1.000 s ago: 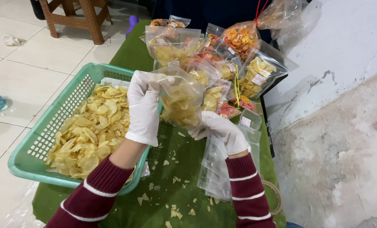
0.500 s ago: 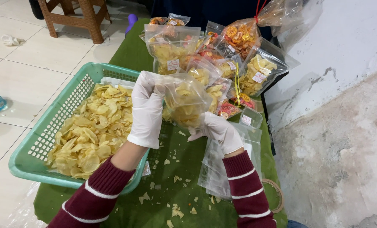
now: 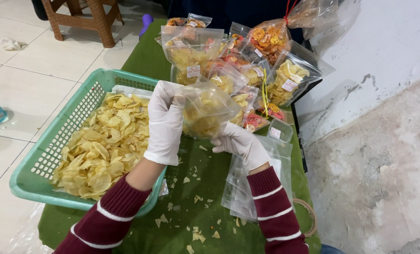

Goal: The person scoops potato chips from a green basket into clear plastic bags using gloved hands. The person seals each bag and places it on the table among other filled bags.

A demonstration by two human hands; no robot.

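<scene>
While both gloved hands grip the chip bag (image 3: 209, 110), left hand (image 3: 165, 123) at its mouth, right hand (image 3: 240, 143) beneath: support the bottom, keep the mouth upright beside the basket (image 3: 85, 101).

Green table cover (image 3: 146, 61) lying under everything, crumbs scattering across its near end. Teal plastic basket (image 3: 40, 160) sitting on cover's left side, holding pale yellow chips (image 3: 104, 146). Sealed snack bags (image 3: 247, 61) piling at cover's far end. Stack of empty clear bags (image 3: 247, 188) resting on cover's right side. Wooden stool (image 3: 85, 19) standing on tiled floor beyond cover's far left corner.
</scene>
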